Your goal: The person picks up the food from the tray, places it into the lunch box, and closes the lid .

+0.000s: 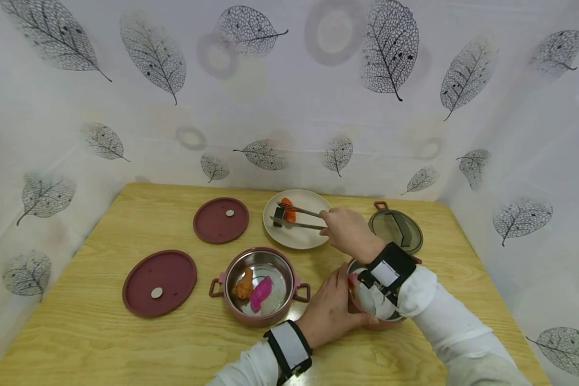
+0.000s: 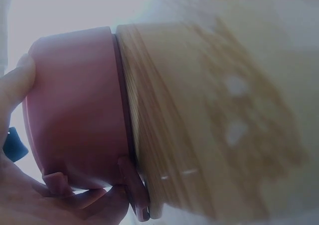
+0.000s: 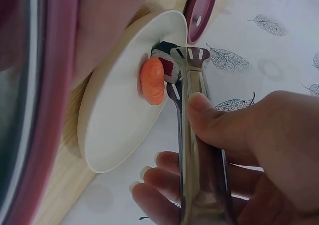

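My right hand [image 1: 349,230] holds metal tongs [image 3: 197,150] over the cream plate [image 1: 299,241]. The tongs' tips straddle a black-wrapped sushi roll [image 3: 172,70] with white rice and a red centre; whether they press on it I cannot tell. Beside the roll, an orange toy food piece [image 3: 152,81] lies on the plate. My left hand [image 1: 330,308] grips the side of the right-hand maroon pot [image 2: 79,105], thumb on one side and fingers near its handle. Something pinkish-red shows inside that pot, but my right wrist hides much of the interior.
Left of that pot stands another maroon pot [image 1: 258,320], holding an orange-brown piece [image 1: 243,285] and a magenta piece [image 1: 260,293]. Two round maroon lids [image 1: 159,300] lie at the left. A see-through lid [image 1: 395,230] lies at the back right. Patterned cloth walls border the table.
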`<state>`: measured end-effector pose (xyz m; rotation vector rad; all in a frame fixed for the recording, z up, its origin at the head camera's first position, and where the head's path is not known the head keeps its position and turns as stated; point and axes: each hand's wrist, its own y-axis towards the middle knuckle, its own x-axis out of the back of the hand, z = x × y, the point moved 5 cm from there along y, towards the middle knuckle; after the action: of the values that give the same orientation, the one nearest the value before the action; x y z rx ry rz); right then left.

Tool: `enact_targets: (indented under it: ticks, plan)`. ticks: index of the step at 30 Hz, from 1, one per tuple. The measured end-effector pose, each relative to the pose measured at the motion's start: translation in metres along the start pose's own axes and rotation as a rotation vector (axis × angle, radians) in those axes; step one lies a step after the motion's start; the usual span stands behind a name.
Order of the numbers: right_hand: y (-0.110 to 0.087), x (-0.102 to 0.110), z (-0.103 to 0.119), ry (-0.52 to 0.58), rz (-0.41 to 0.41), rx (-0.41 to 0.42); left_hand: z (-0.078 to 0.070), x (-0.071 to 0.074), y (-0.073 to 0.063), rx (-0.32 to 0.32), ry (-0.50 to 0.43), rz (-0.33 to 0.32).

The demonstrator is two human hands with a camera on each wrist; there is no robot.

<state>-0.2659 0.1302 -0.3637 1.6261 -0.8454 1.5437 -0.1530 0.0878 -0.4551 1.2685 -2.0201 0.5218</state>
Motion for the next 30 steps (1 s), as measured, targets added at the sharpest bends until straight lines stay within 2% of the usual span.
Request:
enact_targets:
  ticks: [7, 13, 20, 30]
  plan:
    - [-0.002, 0.001, -0.002, 0.002, -0.041, 0.02, 0.0, -0.001, 0.0, 0.011, -0.006, 0.009]
    - [-0.01, 0.013, -0.006, 0.051, -0.104, 0.026, 0.0, -0.001, 0.0, 0.006, 0.0, 0.0]
    - [-0.027, 0.036, -0.014, 0.095, -0.14, 0.017, -0.001, 0.0, 0.001, -0.007, -0.031, -0.01]
    - [-0.058, 0.058, -0.028, 0.085, -0.206, -0.019, -0.001, -0.001, 0.001, 0.027, -0.042, 0.001]
